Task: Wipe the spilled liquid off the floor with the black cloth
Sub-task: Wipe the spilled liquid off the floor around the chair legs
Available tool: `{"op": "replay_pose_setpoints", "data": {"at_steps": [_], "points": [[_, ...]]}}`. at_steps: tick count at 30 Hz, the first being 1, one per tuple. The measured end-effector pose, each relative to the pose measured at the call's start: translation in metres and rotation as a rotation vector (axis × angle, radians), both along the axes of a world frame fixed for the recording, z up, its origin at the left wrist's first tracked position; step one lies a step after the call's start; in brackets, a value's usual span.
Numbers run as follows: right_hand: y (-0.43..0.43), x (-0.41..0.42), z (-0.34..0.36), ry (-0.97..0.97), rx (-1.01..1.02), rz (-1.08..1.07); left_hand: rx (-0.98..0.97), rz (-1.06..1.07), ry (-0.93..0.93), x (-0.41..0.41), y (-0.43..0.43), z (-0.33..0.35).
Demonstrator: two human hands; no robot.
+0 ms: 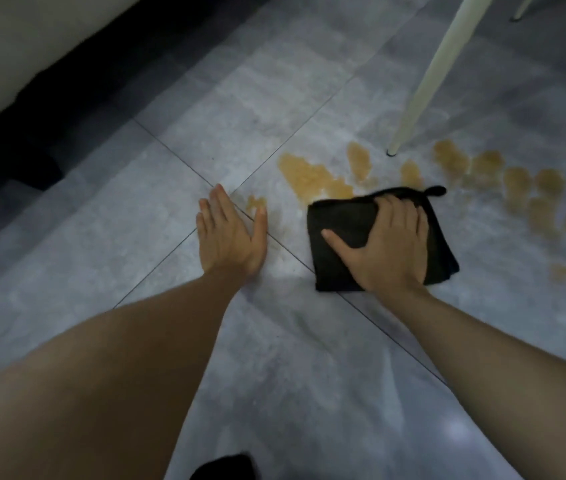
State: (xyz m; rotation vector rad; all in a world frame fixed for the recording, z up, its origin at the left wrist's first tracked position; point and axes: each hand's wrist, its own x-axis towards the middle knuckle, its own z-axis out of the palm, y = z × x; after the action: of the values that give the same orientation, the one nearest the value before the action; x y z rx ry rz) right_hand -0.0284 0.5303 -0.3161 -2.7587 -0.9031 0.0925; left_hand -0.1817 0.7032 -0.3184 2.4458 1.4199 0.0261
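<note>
Both hands flat, open — right hand [390, 244] pressing black cloth [343, 230] beside spilled liquid [312, 178], left hand [231, 233] on floor [101, 216]

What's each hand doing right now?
Left hand: open, flat on the grey tiled floor, holding nothing.
Right hand: open, pressed flat on the folded black cloth.

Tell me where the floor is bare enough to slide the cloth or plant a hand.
Bare tile lies on the near side of the black cloth, between the two forearms, and to the left of the left hand, toward the dark furniture base. Crowded: amber puddles beyond the cloth and right of the white leg; the right hand presses the cloth.
</note>
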Motion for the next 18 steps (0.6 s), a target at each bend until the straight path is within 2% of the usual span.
{"op": "replay_pose_setpoints", "data": {"at_steps": [2, 5, 10, 14, 18], "points": [[0.037, -0.002, -0.001, 0.001, -0.037, 0.044, -0.005, 0.027, -0.082, -0.004, -0.002, -0.007], [0.055, -0.033, -0.003, -0.026, -0.090, 0.217, 0.034, 0.048, -0.166, -0.009, 0.001, -0.013], [0.032, -0.043, 0.000, -0.046, -0.082, 0.172, 0.051, -0.006, -0.108, -0.009, 0.005, -0.015], [0.076, -0.029, -0.005, -0.007, -0.012, 0.117, 0.043, -0.036, -0.045, -0.004, 0.009, -0.017], [0.069, -0.042, -0.009, -0.004, -0.037, 0.212, 0.068, -0.053, -0.056, -0.007, 0.009, -0.018]]}}
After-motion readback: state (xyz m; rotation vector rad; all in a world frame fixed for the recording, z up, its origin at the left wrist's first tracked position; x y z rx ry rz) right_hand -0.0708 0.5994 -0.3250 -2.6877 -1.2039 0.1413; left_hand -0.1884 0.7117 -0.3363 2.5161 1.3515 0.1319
